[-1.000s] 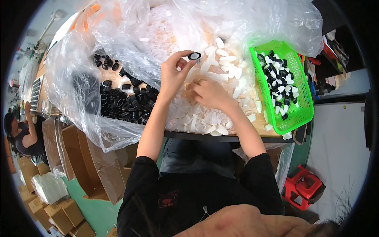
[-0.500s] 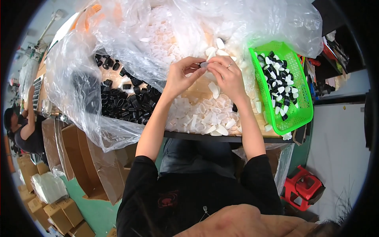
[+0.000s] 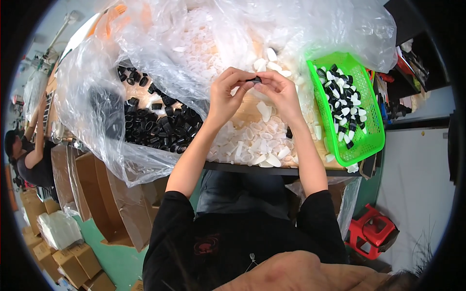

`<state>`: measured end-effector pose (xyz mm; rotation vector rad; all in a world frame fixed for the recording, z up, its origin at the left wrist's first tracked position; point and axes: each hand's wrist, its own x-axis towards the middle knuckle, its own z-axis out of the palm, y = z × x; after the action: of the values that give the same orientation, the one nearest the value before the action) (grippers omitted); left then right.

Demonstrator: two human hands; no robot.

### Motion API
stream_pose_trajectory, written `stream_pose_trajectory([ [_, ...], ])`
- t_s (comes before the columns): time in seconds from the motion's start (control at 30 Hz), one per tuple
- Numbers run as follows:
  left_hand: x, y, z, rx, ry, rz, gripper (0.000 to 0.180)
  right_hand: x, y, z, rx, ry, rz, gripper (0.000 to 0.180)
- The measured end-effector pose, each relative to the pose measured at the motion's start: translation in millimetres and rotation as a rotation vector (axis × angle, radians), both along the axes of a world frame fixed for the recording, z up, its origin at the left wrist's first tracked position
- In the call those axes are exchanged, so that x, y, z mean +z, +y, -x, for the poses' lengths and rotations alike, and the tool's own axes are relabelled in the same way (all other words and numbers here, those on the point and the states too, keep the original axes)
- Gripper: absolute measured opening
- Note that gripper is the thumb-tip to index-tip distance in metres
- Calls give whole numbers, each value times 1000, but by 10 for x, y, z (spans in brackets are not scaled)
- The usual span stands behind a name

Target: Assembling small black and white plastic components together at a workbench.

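Above the middle of the table, my left hand [image 3: 227,94] and my right hand [image 3: 280,94] meet at their fingertips. Between them they pinch a small black plastic cap [image 3: 254,80], mostly covered by the fingers. Loose white oval plastic pieces [image 3: 262,140] lie spread below my hands, and a few larger white ones [image 3: 272,66] sit just beyond the right fingers. To the left, a heap of black plastic caps [image 3: 160,126] rests inside clear plastic film. A green basket [image 3: 374,131] on the right contains black caps joined with white pieces.
Crumpled clear plastic bags [image 3: 87,72] drape over the table's left and far sides. An open cardboard box [image 3: 114,213] stands below at left, near stacked cartons [image 3: 77,262]. A red stool [image 3: 374,228] is on the floor at right. Another person [image 3: 34,160] works at far left.
My fingertips have closed in and turned the small piece, which now shows its black side rather than a translucent greyish face. The basket has barely shifted.
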<state>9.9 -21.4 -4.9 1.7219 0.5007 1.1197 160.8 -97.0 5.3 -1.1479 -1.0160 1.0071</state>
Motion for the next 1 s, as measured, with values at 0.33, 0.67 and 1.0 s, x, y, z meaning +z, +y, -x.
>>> stream_pose_trajectory([
  [0.33,-9,-2,15,149,66,-136,13,-118,23,159,-187,-320,-68,20],
  [0.67,319,66,665,548,460,-287,7,273,-308,-815,-1091,-1026,-355,18],
  [1.0,15,405,1581,577,1050,-350,26,187,-176,-733,-939,-971,-321,27],
])
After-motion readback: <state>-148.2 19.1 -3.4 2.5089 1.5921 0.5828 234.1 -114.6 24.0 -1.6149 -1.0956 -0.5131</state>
